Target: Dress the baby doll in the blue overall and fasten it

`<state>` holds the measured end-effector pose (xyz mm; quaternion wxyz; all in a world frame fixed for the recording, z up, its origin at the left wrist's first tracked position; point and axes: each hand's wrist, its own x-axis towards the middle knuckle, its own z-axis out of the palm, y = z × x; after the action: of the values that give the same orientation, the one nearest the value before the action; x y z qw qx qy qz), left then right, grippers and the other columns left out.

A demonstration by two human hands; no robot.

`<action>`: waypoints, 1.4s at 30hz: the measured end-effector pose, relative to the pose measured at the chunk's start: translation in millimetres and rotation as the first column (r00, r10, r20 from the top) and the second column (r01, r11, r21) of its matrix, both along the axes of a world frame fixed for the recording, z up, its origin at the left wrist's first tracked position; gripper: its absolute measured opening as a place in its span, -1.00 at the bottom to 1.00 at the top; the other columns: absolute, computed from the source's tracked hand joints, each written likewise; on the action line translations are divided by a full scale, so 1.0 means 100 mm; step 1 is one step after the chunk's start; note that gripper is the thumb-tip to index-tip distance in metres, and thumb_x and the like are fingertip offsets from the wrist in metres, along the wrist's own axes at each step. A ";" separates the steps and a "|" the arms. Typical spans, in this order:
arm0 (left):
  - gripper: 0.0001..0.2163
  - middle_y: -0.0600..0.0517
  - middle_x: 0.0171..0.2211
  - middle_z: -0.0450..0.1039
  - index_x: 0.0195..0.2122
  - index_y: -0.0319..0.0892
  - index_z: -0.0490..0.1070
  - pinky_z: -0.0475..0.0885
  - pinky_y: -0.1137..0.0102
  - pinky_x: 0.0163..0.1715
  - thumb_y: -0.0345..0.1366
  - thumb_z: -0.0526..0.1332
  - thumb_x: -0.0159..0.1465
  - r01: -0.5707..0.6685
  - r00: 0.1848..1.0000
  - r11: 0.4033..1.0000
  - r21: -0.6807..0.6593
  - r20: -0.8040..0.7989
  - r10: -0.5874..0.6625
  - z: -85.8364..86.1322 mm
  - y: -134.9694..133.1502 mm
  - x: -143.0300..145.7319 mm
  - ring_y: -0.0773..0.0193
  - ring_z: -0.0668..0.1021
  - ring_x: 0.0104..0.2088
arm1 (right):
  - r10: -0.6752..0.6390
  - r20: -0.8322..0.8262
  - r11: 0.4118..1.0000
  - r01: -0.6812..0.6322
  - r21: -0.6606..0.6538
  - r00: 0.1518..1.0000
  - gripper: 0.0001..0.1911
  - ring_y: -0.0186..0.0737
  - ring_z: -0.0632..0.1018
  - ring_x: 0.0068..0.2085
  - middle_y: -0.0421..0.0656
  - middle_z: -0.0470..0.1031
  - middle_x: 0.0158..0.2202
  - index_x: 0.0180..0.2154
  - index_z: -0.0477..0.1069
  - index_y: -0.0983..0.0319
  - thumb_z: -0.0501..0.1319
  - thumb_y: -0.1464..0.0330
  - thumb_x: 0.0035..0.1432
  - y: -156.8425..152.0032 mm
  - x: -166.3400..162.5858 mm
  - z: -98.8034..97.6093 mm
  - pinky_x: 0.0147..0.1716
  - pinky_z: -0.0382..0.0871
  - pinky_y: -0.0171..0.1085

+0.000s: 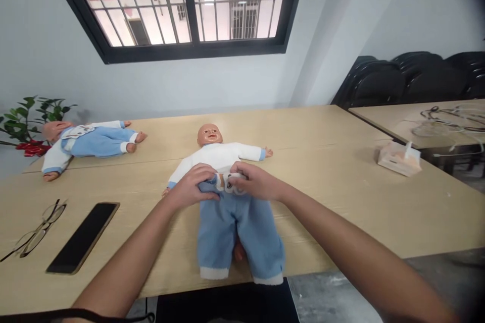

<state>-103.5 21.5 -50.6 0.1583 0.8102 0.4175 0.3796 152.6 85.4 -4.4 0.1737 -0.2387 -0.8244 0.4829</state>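
Worktop (pixel 326 161): pale wood, with a seam running across, roughly along the far edge.

Doll (pixel 242 150): white top with blue cuffs; on its back, head towards the far edge, legs towards the near edge. One arm stretches towards the right edge; the other slopes to the left, its hand just beside the person's left wrist.

Second doll (pixel 102 142): white and blue outfit; lying in the far left part of the worktop, feet pointing right. Wood surface shows between it and the first doll.

Trousers (pixel 242 227): blue, white cuffs, patterned waist; over the doll's lower body, cuffs at the near edge. Part of a doll's limb shows between the legs.

Tissue box (pixel 397 159): beside the right edge, one tissue standing up. A broad stretch of wood separates it from the doll.

Left hand (pixel 197 185): thumb and fingers gripping the waist's left side.

Right hand (pixel 254 180): fingers bent over the waist, grasping its right side.

Phone (pixel 83 238): dark screen up, left of the left forearm, slanting towards the near edge.

Eyeglasses (pixel 40 231): left of the phone, arms unfolded.
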 end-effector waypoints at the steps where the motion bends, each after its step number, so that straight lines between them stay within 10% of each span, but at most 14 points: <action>1: -0.63 -0.10 -0.10 0.61 -0.18 -0.08 0.54 0.38 0.07 0.14 0.01 0.49 0.12 -0.026 0.997 1.000 0.017 0.072 0.024 -0.03 -0.03 0.01 -0.01 0.55 0.03 | 0.025 -0.026 0.998 -0.026 -0.053 0.999 -0.68 -0.28 0.39 -0.36 -0.26 0.39 -0.37 -0.22 0.30 0.18 0.15 0.05 0.37 0.00 0.00 -0.01 -0.35 0.26 -0.30; 7: -0.76 -0.09 -0.22 0.57 -0.33 -0.12 0.42 0.45 0.14 0.07 -0.09 0.36 0.30 -0.020 0.902 0.999 -0.030 0.432 0.031 -0.13 -0.16 0.05 0.11 0.58 -0.07 | 0.004 -0.146 0.988 -0.027 -0.153 0.989 -0.63 -0.23 0.49 -0.26 -0.15 0.51 -0.25 -0.21 0.27 0.19 0.14 0.00 0.36 -0.04 0.04 -0.08 -0.26 0.36 -0.25; 12: -0.38 -0.16 0.04 0.52 0.15 -0.11 0.40 0.43 0.15 0.10 0.00 0.49 0.13 -0.085 0.921 0.982 -0.168 0.363 0.142 -0.14 -0.22 0.11 0.03 0.54 0.06 | 0.057 -0.192 0.980 -0.018 0.199 0.980 -0.84 -0.15 0.51 -0.06 -0.08 0.55 -0.09 -0.31 0.26 0.17 0.21 0.30 0.30 -0.18 0.02 0.08 -0.03 0.38 -0.15; 15: -0.64 -0.09 -0.14 0.59 -0.07 -0.09 0.55 0.43 0.13 0.05 -0.06 0.45 0.17 -0.077 0.979 0.990 -0.117 0.177 0.097 -0.10 -0.24 0.10 0.05 0.56 -0.07 | 0.158 -0.099 0.945 -0.122 0.305 0.982 -0.90 -0.16 0.51 -0.05 -0.11 0.55 -0.08 -0.22 0.36 0.16 0.17 0.48 0.24 -0.28 0.00 0.18 -0.02 0.37 -0.17; 19: -0.78 -0.08 -0.25 0.59 -0.35 -0.11 0.50 0.42 0.12 0.03 -0.07 0.37 0.28 -0.033 0.950 0.999 -0.007 0.309 0.033 -0.09 -0.27 0.03 0.08 0.56 -0.11 | 0.108 0.058 0.973 -0.117 0.199 0.993 -0.49 -0.21 0.52 -0.16 -0.12 0.54 -0.02 0.17 0.29 0.12 0.29 0.39 0.20 -0.36 0.00 0.22 -0.21 0.38 -0.27; 26: -0.47 -0.16 -0.10 0.58 -0.01 -0.14 0.44 0.46 0.17 0.01 0.24 0.05 0.38 0.123 0.904 0.939 -0.321 0.427 0.027 -0.23 -0.35 0.03 0.05 0.59 -0.07 | 0.100 0.254 0.938 -0.177 0.299 0.962 -0.80 -0.25 0.41 -0.39 -0.21 0.48 -0.42 -0.36 0.48 0.20 0.22 0.25 0.30 -0.26 -0.06 0.10 -0.35 0.21 -0.27; 33: -0.51 -0.03 -0.21 0.59 -0.21 -0.15 0.59 0.48 0.19 0.01 0.23 0.29 0.22 0.057 0.952 0.936 -0.348 0.301 0.053 -0.22 -0.31 0.04 0.03 0.57 -0.09 | 0.108 -0.011 0.981 -0.108 -0.160 0.994 -0.60 -0.24 0.49 -0.29 -0.16 0.54 -0.27 -0.10 0.48 0.23 0.16 0.03 0.36 -0.22 -0.08 0.12 -0.28 0.36 -0.28; 38: -0.40 -0.10 -0.16 0.62 -0.05 -0.19 0.56 0.53 0.20 -0.06 0.28 0.09 0.34 0.138 0.810 0.841 -0.523 0.549 0.208 -0.33 -0.33 0.17 0.04 0.62 -0.14 | 0.316 0.115 0.937 -0.292 -0.191 0.942 -0.61 -0.15 0.55 -0.09 -0.14 0.61 -0.09 -0.02 0.53 0.22 0.38 0.18 0.17 -0.17 0.00 0.12 -0.09 0.43 -0.24; 42: -0.36 -0.09 -0.13 0.62 -0.03 -0.21 0.55 0.51 0.25 -0.12 0.23 0.41 0.08 0.187 0.940 0.807 -0.560 0.340 0.018 -0.33 -0.38 0.22 -0.02 0.61 -0.12 | 0.156 0.092 0.965 -0.132 -0.226 0.983 -0.68 -0.17 0.56 -0.19 -0.14 0.61 -0.24 -0.23 0.56 0.29 0.38 0.15 0.15 -0.09 0.07 0.12 -0.12 0.43 -0.23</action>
<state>-81.0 -16.7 -83.1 0.4837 0.6653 0.4443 0.3549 160.1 76.5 7.9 0.0654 -0.2219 -0.7897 0.5682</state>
